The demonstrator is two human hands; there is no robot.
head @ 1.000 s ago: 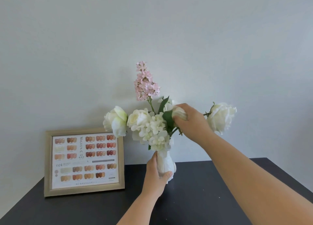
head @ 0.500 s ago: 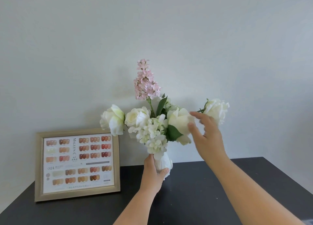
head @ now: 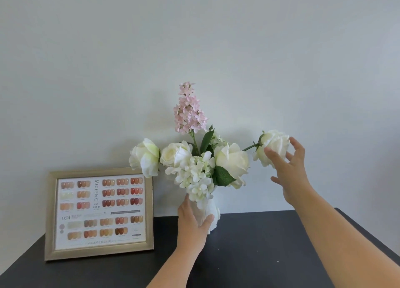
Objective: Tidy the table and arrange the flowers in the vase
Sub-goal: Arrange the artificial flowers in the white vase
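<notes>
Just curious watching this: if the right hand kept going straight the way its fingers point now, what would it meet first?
The right hand, fingers spread, points up and left at the outermost white rose. It would meet that bloom first; its fingertips already look at the petals, though depth is hard to judge.

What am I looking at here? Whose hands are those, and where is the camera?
There is no machine here, just a person. The camera sits on the person's head and looks forward and down, so you only see their arms reaching out in front.

On the dark table stands a small white vase full of flowers: white roses, small white blossoms and one tall pink flower spike. The left hand is wrapped around the vase, holding it. The right hand has its fingers spread around the white rose on the far right, with the fingertips at its petals, as if adjusting it.

To the left, a gold picture frame stands on the table against the wall. It shows rows of small coloured samples.
</notes>
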